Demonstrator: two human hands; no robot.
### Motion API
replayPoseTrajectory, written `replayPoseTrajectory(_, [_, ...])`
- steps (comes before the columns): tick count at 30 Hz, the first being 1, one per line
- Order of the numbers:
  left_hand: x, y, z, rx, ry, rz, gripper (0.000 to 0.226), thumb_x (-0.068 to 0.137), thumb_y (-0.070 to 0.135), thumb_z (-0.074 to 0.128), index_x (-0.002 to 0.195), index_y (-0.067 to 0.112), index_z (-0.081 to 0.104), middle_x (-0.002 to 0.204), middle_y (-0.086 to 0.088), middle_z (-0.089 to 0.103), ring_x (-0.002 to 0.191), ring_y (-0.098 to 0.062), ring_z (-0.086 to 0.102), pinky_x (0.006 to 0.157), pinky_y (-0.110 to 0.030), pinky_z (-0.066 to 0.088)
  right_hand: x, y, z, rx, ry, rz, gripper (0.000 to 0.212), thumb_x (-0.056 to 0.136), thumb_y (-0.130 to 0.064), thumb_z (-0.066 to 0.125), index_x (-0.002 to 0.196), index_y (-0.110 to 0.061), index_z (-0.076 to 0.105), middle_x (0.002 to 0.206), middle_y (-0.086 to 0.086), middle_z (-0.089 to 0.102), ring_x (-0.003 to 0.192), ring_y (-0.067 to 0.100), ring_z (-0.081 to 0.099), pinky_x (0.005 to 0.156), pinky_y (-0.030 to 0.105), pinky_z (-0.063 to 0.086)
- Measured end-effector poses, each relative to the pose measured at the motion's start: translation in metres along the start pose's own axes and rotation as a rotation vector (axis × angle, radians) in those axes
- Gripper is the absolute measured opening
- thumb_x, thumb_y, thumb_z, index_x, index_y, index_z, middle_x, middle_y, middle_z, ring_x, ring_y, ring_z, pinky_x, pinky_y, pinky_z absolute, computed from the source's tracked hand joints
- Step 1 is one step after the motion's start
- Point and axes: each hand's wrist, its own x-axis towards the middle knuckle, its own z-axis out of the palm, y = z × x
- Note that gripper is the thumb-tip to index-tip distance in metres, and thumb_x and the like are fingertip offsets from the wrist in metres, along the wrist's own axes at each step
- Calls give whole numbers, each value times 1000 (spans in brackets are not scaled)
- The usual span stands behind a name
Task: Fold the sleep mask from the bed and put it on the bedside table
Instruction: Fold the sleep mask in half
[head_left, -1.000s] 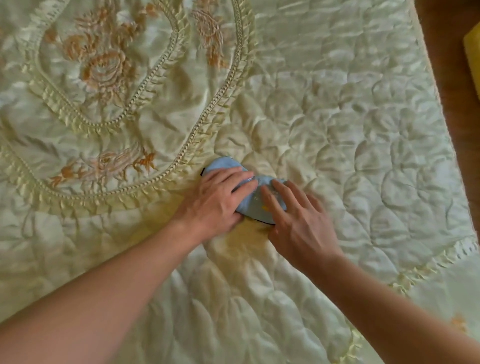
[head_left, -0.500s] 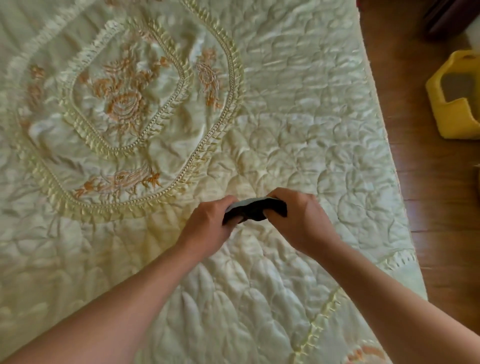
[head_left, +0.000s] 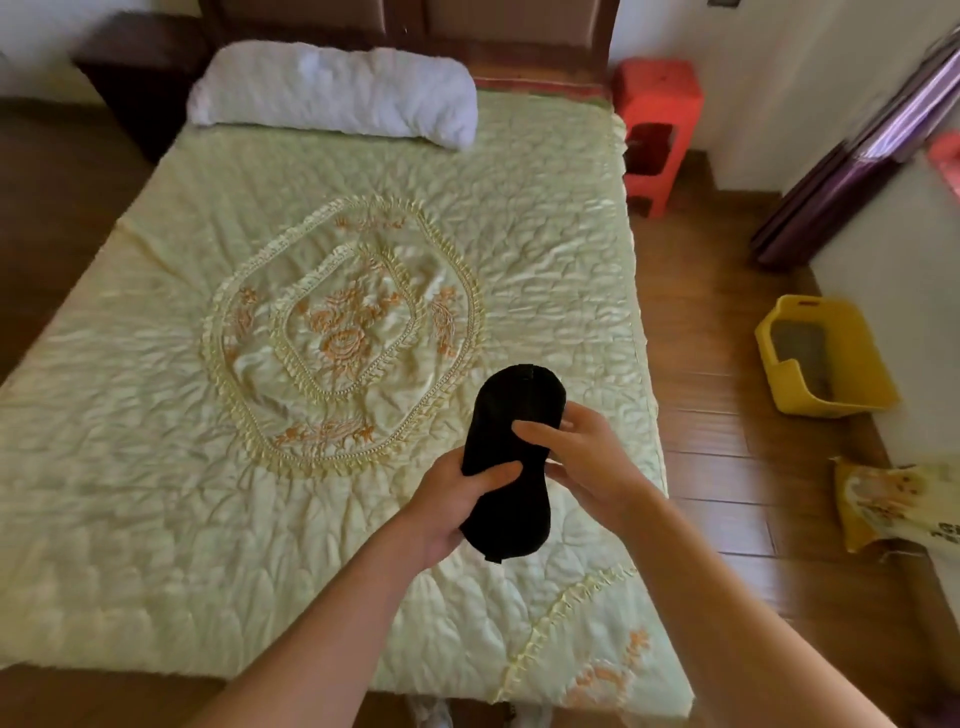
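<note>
At the far left corner of the room a dark wooden bedside table (head_left: 137, 67) stands beside the head of the bed (head_left: 156, 467). The bed carries a pale green quilted cover with orange flowers sewn in the middle, and a white pillow (head_left: 332, 91) lies across its head edge.

Above the near right part of the bed, the person holds the sleep mask (head_left: 506, 457) in the air with both hands. The mask shows its black side and stands lengthwise, one rounded end pointing to the pillow, the other end to the person. The left hand (head_left: 457, 501) grasps it from the left, thumb pressed across the narrow middle and fingers hidden behind. The right hand (head_left: 587, 457) grips the right edge, fingertips bent onto the black cloth.

On the wooden floor right of the bed, a red plastic stool (head_left: 655, 124) stands near the head corner. Further right a yellow bin (head_left: 831, 364) sits by the wall, and nearer a yellow bag (head_left: 893, 499) lies on the floor.
</note>
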Motion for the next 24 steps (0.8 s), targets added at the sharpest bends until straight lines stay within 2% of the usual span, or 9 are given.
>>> replayPoseTrajectory(7, [-86,38,46,30,36,-1,26,84,18,75,110,15,73,106,-6,79,100,-22,74,82,-33,59,-71,-34,5,118,14,32,26,89,-4,74,115,-5,73,111,18,79,102,31,77,82,38,61])
replayPoseTrajectory(10, [-111,40,51,166,43,-12,30,80,26,79,110,22,73,105,0,79,100,-19,73,88,-41,60,-91,-36,5,123,4,7,27,90,-7,74,116,-3,72,111,19,79,102,31,77,83,40,61])
replayPoseTrajectory(13, [-124,34,57,166,72,-8,34,79,27,81,111,21,72,105,-1,79,100,-20,73,90,-45,59,-104,-33,8,151,-14,-35,26,91,-8,73,116,-1,72,111,22,78,103,35,76,87,45,61])
replayPoseTrajectory(19, [-132,24,71,97,132,-34,33,81,25,79,110,11,72,103,-7,79,97,-22,74,85,-39,61,-117,-29,7,133,53,-95,20,89,-2,74,109,-2,75,105,23,79,99,38,77,89,53,61])
replayPoseTrajectory(24, [-130,23,77,46,152,-45,33,80,21,79,109,7,72,102,-10,79,96,-25,74,77,-38,60,-125,-33,4,40,97,-272,23,85,4,74,102,-10,79,103,13,81,100,31,77,85,46,62])
